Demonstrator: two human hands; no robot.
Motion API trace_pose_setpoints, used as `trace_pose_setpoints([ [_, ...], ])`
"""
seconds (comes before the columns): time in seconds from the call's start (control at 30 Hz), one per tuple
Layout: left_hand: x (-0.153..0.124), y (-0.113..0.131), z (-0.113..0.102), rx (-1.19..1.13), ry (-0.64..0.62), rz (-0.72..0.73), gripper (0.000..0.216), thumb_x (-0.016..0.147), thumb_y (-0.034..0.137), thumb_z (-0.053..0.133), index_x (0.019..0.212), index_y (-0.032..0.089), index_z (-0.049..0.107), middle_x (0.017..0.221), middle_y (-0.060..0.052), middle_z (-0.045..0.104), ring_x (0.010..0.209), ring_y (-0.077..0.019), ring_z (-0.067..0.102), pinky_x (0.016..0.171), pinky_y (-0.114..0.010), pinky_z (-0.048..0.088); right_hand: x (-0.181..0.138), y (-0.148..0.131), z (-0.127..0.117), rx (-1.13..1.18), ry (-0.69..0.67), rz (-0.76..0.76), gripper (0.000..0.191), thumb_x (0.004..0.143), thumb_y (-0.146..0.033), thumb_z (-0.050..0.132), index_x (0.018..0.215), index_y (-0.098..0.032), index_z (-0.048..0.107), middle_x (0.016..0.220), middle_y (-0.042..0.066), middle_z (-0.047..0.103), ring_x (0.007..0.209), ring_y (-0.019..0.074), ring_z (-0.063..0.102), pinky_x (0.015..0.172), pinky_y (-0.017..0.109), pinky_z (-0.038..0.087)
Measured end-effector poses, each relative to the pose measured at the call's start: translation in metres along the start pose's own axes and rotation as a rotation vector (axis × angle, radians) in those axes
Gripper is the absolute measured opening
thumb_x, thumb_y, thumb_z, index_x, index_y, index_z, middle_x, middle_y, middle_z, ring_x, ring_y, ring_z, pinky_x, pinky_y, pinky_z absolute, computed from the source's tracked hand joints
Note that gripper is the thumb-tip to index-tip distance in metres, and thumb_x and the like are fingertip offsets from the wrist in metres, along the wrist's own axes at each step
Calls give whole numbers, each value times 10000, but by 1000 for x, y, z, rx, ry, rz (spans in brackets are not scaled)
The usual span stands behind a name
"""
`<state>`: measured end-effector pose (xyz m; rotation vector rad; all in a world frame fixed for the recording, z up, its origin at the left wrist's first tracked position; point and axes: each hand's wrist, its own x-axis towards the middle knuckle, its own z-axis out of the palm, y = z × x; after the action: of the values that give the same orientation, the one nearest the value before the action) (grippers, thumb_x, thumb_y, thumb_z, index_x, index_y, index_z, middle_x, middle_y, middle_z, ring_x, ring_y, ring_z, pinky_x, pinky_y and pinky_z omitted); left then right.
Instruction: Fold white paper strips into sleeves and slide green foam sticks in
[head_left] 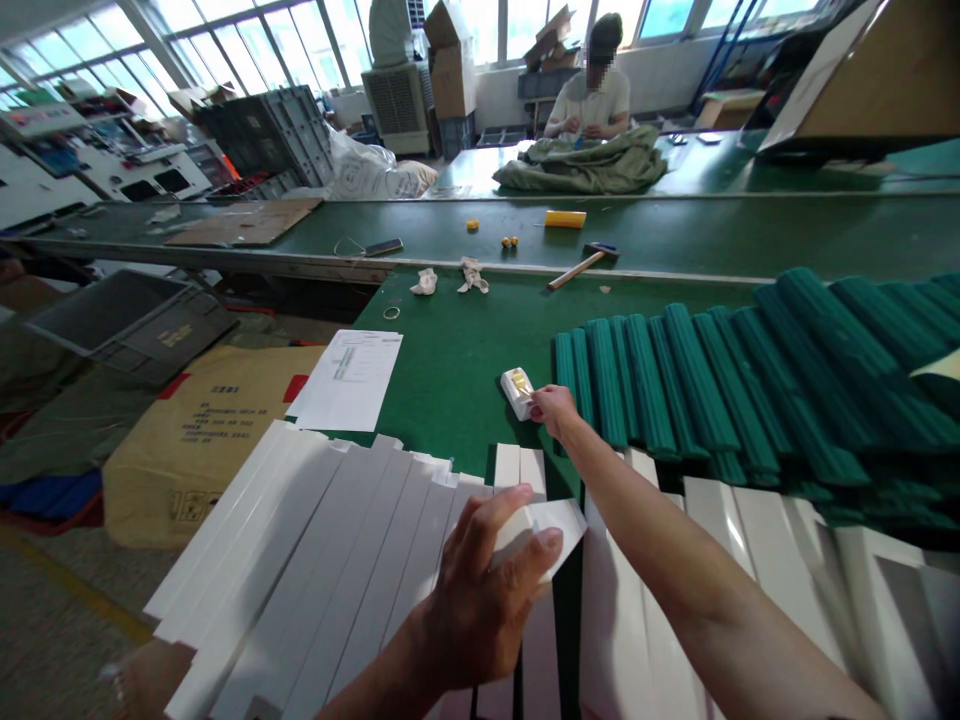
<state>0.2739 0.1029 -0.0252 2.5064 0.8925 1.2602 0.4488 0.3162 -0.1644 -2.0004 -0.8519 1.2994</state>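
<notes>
My left hand [487, 590] is wrapped round the end of a long narrow white box [562, 525], whose end flap sticks out to the right. Further forward, my right hand [556, 410] pinches the right edge of a small white pack [517, 405] with a yellow-gold patch on top, which lies on the green table. The fingertips partly cover that edge, so anything thin between them is hidden. Beneath my left hand lies a row of long white boxes [315, 530], and more white boxes [622, 590] lie under my right forearm.
Dark green ribbed rolls [675, 380] are piled at right. A printed sheet [349, 380] lies left. Crumpled scraps [472, 275], a hammer [577, 270] and a yellow cylinder [565, 219] lie further back. Across the tables sits a person [592, 100] behind green cloth [585, 165]. A grey crate [142, 320] stands left.
</notes>
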Motion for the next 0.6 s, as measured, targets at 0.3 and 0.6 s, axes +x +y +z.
trace_pose_setpoints([
  [0.3,3,1,0,-37,1,-28,528,829,48,502,1339,152,415,1409,-178,369,1249,-275,454,1007,-442,447,-16,27,-1,382,-66,17,176,930,-266,571,985,-102,599,880,21,618,724,92,606,629,227,536],
  [0.6,13,-3,3,-38,-4,-49,547,844,75,497,1376,151,391,1411,-179,413,1264,-273,468,1009,-447,440,-12,33,7,339,-87,127,236,942,-322,550,1038,-109,589,877,22,616,690,88,596,612,230,530],
])
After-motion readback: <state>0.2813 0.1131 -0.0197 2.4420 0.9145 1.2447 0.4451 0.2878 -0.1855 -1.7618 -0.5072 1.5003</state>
